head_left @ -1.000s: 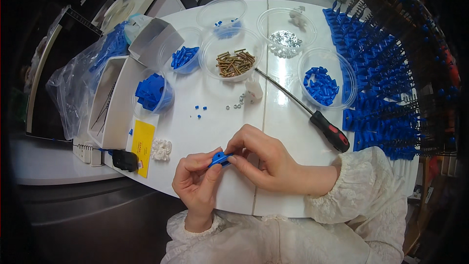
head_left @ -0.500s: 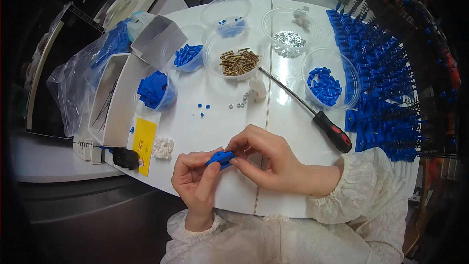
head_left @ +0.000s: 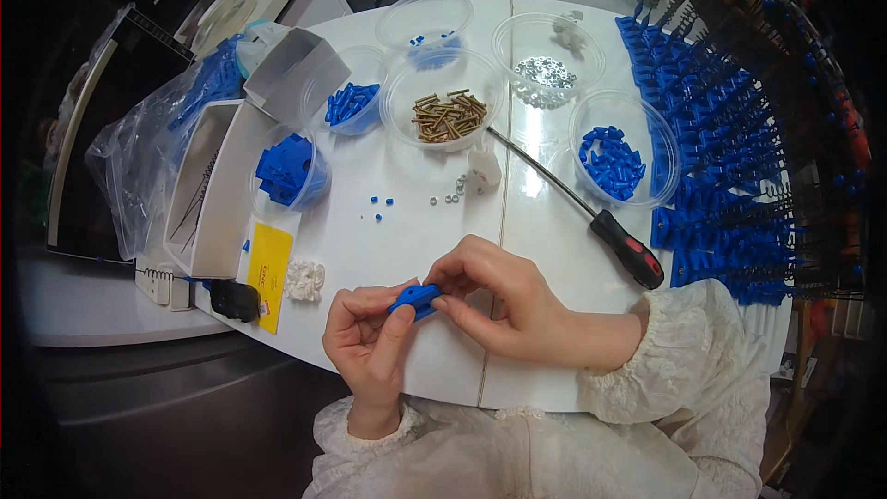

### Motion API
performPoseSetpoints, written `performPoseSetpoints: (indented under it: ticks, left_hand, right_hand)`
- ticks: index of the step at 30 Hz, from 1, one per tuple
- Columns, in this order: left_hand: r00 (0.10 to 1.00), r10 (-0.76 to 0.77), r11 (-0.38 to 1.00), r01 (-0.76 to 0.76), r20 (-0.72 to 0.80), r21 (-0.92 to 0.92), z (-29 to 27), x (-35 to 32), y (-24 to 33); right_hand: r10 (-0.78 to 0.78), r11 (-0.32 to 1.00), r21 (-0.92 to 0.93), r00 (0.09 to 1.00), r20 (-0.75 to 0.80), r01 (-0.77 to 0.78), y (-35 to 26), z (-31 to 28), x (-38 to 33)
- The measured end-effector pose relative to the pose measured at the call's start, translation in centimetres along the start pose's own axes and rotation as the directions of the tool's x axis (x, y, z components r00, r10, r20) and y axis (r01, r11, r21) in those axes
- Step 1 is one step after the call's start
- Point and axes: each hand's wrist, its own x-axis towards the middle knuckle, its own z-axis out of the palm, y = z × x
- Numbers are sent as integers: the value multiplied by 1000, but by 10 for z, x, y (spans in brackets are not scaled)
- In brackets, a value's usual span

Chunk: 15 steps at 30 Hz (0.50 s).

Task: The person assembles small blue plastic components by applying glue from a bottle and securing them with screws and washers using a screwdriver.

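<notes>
Near the front edge of the white table, both my hands pinch one small blue plastic part with a hole in its upper face. My left hand grips its left end between thumb and fingers. At its right end, my right hand closes thumb and fingertips on it; whether a smaller piece sits in that pinch is hidden. A few tiny blue pieces and several metal nuts lie on the table beyond my hands. To the right rests a screwdriver with a black and red handle.
Clear tubs hold brass-coloured screws, nuts, blue caps, blue sleeves and flat blue parts. Rows of blue assemblies with dark springs line the right side. A white box and yellow card are at left.
My hands keep almost the same grip on the blue part. The whole view has shifted very slightly; nothing on the table has visibly been moved.
</notes>
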Motion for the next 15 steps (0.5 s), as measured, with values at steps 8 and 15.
performPoseSetpoints:
  ticks: [8, 15]
  left_hand:
    - [998, -60, 998, 60, 33, -11, 7, 3, 5]
    - [991, -126, 989, 121, 49, 86, 6, 2, 1]
  right_hand:
    - [153, 973, 185, 986, -69, -138, 5, 1, 2]
    - [124, 977, 184, 987, -105, -103, 9, 3, 1]
